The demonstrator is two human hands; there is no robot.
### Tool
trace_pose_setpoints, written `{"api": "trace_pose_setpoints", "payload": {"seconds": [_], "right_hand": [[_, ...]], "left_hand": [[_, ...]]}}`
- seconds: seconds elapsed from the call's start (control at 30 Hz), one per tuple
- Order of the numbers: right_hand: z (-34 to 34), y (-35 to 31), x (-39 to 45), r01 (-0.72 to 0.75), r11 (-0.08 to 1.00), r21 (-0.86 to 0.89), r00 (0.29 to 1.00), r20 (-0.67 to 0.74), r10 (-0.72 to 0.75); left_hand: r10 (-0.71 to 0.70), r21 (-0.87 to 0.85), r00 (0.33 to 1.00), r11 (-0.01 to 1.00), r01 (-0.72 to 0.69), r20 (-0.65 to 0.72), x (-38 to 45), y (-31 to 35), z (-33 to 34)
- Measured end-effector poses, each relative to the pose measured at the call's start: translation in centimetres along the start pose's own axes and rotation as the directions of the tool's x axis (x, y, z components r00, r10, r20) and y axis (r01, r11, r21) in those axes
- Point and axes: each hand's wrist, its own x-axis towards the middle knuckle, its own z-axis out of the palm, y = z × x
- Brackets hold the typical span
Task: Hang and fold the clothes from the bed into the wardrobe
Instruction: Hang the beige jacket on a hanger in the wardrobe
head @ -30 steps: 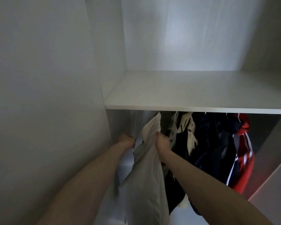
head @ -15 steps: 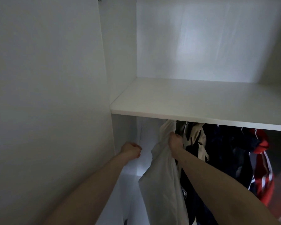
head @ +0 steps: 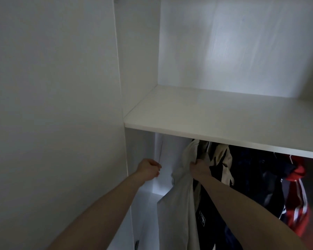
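A pale beige garment [head: 181,204] hangs below the white wardrobe shelf [head: 224,127], leftmost in a row of hung clothes. My right hand [head: 200,167] grips its upper part near the shoulder, just under the shelf edge. My left hand [head: 148,169] is a little to the left, apart from the cloth, with fingers curled and nothing visible in them. The rail and hanger are hidden behind the shelf.
Dark navy clothes [head: 257,177], a beige-and-dark jacket [head: 222,159] and a red garment with white stripes [head: 296,204] hang to the right. The wardrobe side panel [head: 61,105] stands close on the left. The shelf top is bare.
My left hand has let go of the pale garment and drawn away to the left. My right hand keeps hold near its top. The view has tilted upward.
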Motion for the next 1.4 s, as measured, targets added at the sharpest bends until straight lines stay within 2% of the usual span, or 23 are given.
{"api": "trace_pose_setpoints", "payload": {"seconds": [0.23, 0.47, 0.6, 0.7, 0.87, 1.07, 1.2, 1.4], "right_hand": [[-0.9, 1.3, 0.0, 0.022, 0.991, -0.128, 0.995, 0.096, -0.01], [-0.8, 2.0, 0.2, 0.116, 0.981, -0.154, 0.985, 0.145, -0.093], [-0.4, 2.8, 0.4, 0.109, 0.989, -0.098, 0.988, 0.124, -0.097], [-0.1, 3.4, 0.0, 0.094, 0.995, -0.023, 0.991, 0.101, -0.091], [0.7, 4.3, -3.0, 0.1, 0.974, 0.203, 0.993, 0.038, -0.11], [1.7, 7.6, -9.4, 0.133, 0.957, 0.256, 0.99, -0.086, -0.115], [3.5, 11.6, -15.9, 0.018, 0.982, 0.187, 0.998, -0.064, -0.006], [5.0, 17.1, -28.4, -0.18, 0.964, 0.194, 0.981, -0.035, 0.191]], "left_hand": [[0.01, -0.053, 0.999, 0.999, -0.012, -0.03, 0.2, 1.3, 2.0], [0.032, -0.091, 0.998, 0.995, -0.037, -0.055, -1.0, -0.1, 4.2], [0.053, -0.043, 0.99, 0.997, -0.059, -0.133, -2.7, -1.7, 4.5], [0.059, -0.002, 0.99, 0.998, -0.059, -0.125, -4.4, -2.5, 4.4], [0.039, 0.014, 0.994, 0.999, -0.037, -0.099, -7.7, -3.8, 4.0], [0.032, 0.0, 0.998, 0.999, -0.032, -0.052, -11.6, -8.7, 4.6], [0.057, 0.067, 0.998, 0.996, -0.058, 0.022, -14.6, -14.0, 6.0], [0.086, 0.159, 0.982, 0.981, -0.113, 0.169, -20.8, -19.4, 7.6]]}}
